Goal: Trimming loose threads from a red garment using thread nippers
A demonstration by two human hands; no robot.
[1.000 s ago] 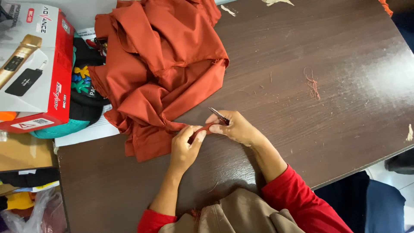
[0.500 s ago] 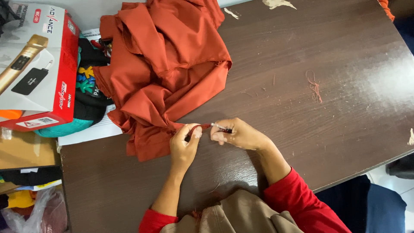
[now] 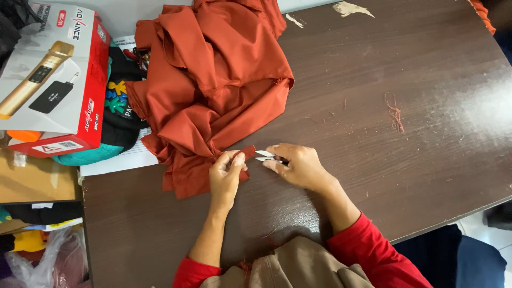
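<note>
Both hands meet at the cloth's [image 3: 208, 90] lower edge on the table [image 3: 373, 80]: left hand [image 3: 226, 173] pinches a small tab, right hand [image 3: 298, 165] grips snips [image 3: 265, 156] (blades just beside it). Trimming looks underway; next calls for steady tension.

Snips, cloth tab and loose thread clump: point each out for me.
snips [image 3: 265, 156], head view, on the metal blades by the right hand.
cloth tab [image 3: 248, 152], head view, on its free end.
thread clump [image 3: 394, 112], head view, on the tangle's middle.
</note>
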